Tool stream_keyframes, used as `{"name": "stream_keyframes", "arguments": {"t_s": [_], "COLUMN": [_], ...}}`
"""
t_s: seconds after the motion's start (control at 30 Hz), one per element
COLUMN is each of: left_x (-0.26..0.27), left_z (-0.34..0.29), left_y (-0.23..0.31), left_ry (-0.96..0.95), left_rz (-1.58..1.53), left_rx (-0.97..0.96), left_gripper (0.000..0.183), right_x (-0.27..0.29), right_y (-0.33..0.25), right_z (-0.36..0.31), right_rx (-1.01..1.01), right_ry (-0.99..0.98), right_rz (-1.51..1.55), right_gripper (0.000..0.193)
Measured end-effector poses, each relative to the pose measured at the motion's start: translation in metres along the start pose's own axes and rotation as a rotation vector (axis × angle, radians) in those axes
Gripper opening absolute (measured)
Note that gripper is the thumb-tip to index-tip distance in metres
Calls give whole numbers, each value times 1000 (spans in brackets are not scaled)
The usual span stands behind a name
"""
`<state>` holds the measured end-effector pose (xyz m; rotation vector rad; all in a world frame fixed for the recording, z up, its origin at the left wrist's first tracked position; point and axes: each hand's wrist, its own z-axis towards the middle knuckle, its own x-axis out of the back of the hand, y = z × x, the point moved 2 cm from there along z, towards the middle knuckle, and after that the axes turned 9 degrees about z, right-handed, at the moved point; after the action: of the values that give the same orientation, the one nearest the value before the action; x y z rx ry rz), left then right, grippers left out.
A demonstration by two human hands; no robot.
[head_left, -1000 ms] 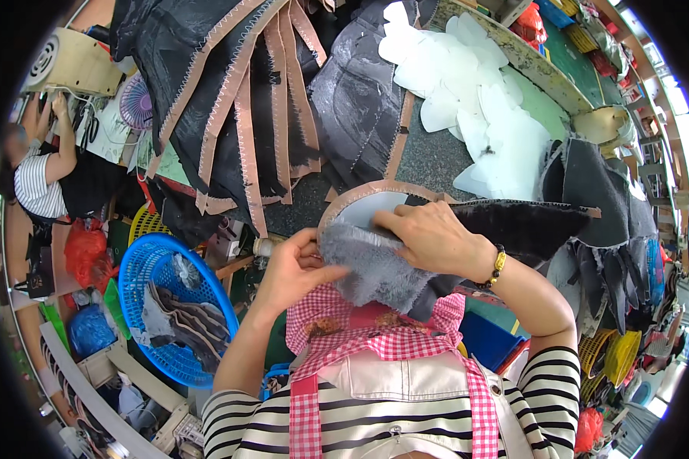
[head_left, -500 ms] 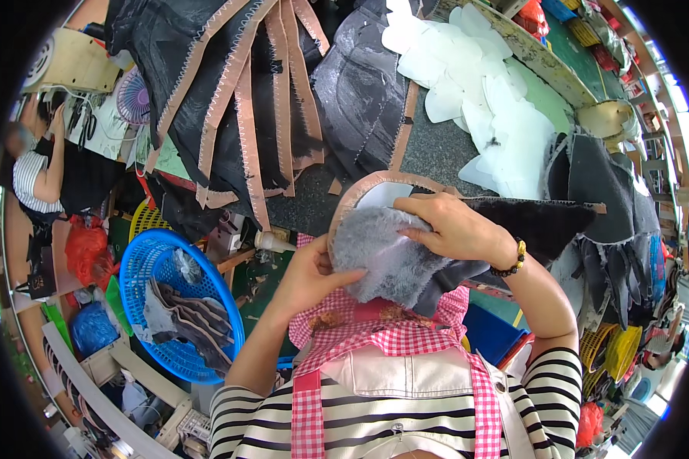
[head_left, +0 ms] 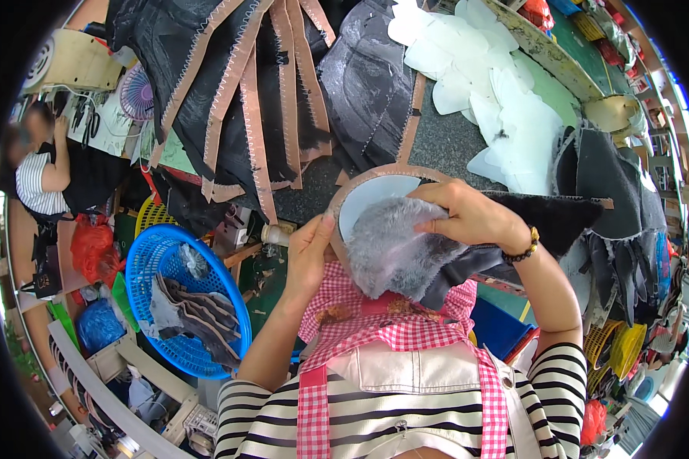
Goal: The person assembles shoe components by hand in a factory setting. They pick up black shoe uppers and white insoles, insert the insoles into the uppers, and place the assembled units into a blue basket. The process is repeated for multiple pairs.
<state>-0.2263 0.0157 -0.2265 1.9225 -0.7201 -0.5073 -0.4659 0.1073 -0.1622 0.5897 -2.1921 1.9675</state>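
A piece that looks like a fur-lined shoe upper is held up in front of my apron. Its grey fur lining (head_left: 394, 249) hangs folded down over dark material. Along its far rim curves a tan stitched band (head_left: 337, 210), and a smooth pale-blue sheet (head_left: 367, 200) shows between band and fur. My left hand (head_left: 308, 256) is closed on the band at the left edge, thumb on top. With bent fingers, my right hand (head_left: 471, 218) grips the upper right part of the fur; its fingertips are partly hidden in the pile.
Black uppers with tan zigzag-stitched strips (head_left: 230, 99) cover the table's far side. Several thin white cut pieces (head_left: 505, 115) lie beyond my right hand. A blue plastic basket (head_left: 241, 306) with grey pieces stands left. More dark pieces (head_left: 616, 191) hang at right. A person (head_left: 46, 180) works far left.
The grey fur has been drawn down and right, baring more of the pale-blue sheet. My left thumb has moved off the fur onto the tan band; my right hand shifted slightly right.
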Motion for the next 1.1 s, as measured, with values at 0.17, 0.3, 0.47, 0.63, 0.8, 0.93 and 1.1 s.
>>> {"name": "stream_keyframes", "arguments": {"t_s": [0.17,0.3,0.47,0.63,0.8,0.93,1.1], "left_x": [-4,-14,-17,-12,-18,-17,-17], "left_z": [-3,-5,0,6,38,39,33], "left_y": [7,14,7,40,53,45,40], "left_ry": [-6,-14,33,7,174,205,142], "left_rz": [-97,-1,76,432,895,788,691], "left_rx": [13,-134,-111,-146,-355,-337,-451], "left_gripper": [36,18,34,27,29,28,27], "right_x": [-22,-28,-33,-31,-23,12,10], "right_y": [-1,0,0,0,-17,-11,13], "right_z": [17,24,23,27,16,-11,-16], "right_rx": [-21,-65,-74,-151,-283,-417,-531], "right_ry": [182,164,162,87,41,147,223], "right_rz": [-402,-499,-547,-558,-679,-604,-667], "right_gripper": [26,24,24,27,34,45,50]}}
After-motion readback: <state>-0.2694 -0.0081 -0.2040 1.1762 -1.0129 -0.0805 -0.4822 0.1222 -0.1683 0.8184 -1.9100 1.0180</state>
